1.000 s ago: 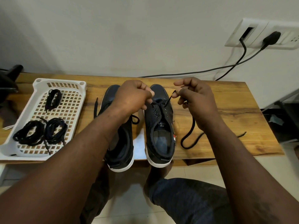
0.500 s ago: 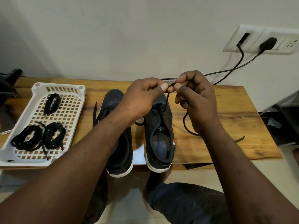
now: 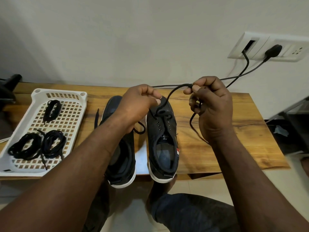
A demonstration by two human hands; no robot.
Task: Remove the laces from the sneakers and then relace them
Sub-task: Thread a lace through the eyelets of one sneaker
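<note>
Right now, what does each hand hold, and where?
The right hand pinches the black lace along its free length; what the left hand holds at the sneaker eyelets is unclear.

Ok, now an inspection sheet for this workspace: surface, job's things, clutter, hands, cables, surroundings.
Surface: brown wooden tabletop against a white wall.
Job's things: dark white-soled left sneaker and right sneaker side by side; black lace threaded through the right sneaker's toe eyelets only.
Clutter: white perforated plastic tray holding three coiled black lace bundles.
Hands: left hand pinches the black lace at the toe; fingers of the right hand pinch it higher up.
Cables: two black cables from a white wall socket panel.
Surroundings: pale tiled floor.
</note>
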